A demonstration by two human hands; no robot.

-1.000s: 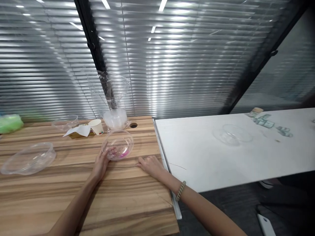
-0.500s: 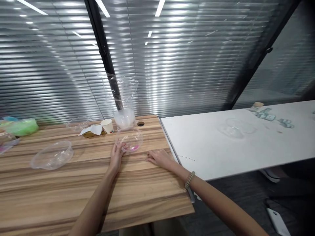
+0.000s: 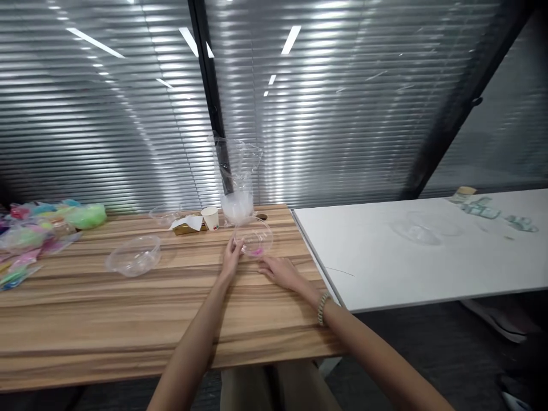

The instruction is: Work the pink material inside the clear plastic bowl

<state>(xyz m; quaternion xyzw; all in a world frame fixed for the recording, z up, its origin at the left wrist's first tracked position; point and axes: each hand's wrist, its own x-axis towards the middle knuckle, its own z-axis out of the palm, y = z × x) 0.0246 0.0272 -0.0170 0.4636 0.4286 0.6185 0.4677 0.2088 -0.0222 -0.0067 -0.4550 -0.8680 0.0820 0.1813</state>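
A round, clear plastic bowl (image 3: 266,228) is tilted on the wooden table, with a little bright pink material (image 3: 258,251) low inside it. My left hand (image 3: 232,257) grips the bowl's left side, fingers closed on the rim. My right hand (image 3: 280,271) is by the bowl's lower right edge, its fingers curled together; anything between the fingertips is too small to make out. Just behind the bowl stands a tall clear plastic bag (image 3: 237,205) with whitish contents at its bottom.
Left of my hands sit another clear bowl (image 3: 135,257), a paper cup (image 3: 210,217) and a small box with white paper (image 3: 188,224). Colourful bags (image 3: 85,216) pile up far left. The white table (image 3: 385,274) on the right carries clear plastic pieces (image 3: 422,230) and patterned strips (image 3: 482,208).
My right hand has come closer to the bowl, which my left hand still holds. The view has swung left, bringing more of the colourful bags into sight.
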